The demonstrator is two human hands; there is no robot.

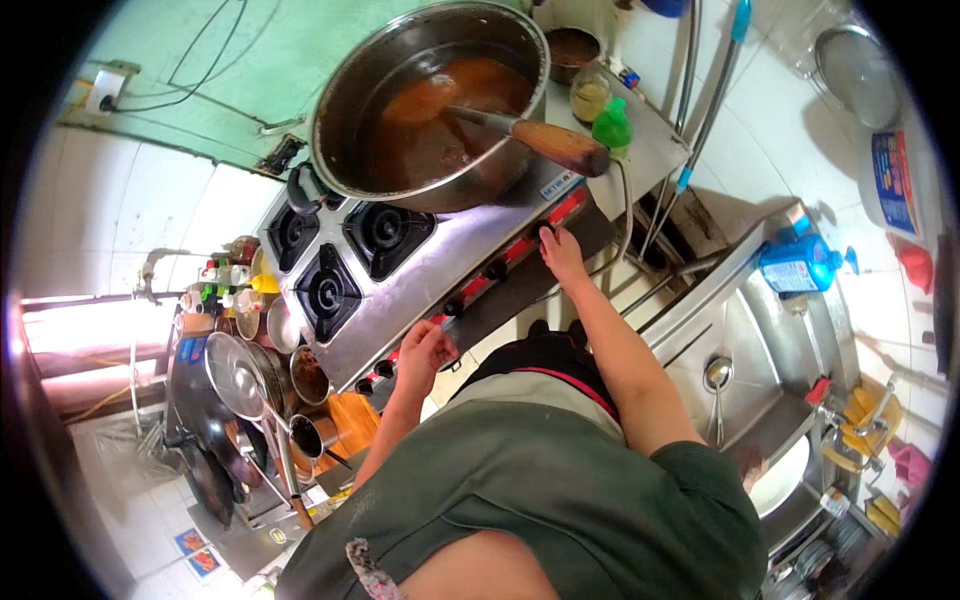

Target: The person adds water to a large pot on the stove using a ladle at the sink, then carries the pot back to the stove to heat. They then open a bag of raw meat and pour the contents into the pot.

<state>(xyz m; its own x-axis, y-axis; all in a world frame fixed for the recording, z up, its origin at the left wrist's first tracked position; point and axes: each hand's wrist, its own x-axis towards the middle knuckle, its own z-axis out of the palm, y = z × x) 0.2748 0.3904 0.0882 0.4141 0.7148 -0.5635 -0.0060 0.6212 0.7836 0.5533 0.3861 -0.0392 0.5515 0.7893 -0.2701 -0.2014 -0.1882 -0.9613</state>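
Observation:
My right hand (561,253) has its fingers on a black control knob (543,229) at the right end of the front panel of a gas stove (420,277). Near the panel's left part is my left hand (426,352), its fingers curled; whether it holds something small cannot be told. A large metal pot (480,196) of reddish-brown liquid stands on the stove's right side. Across the pot's rim rests the wooden handle (559,145) of a utensil whose metal end dips into the liquid. Several burners are bare on the left, without visible flame.
A green plastic bottle (613,126) and a glass jar (590,96) stand right of the pot. At the right is a steel sink (739,330) with a blue pump bottle (801,264). Pans and a strainer (236,373) crowd the left side, beside sauce bottles (225,285).

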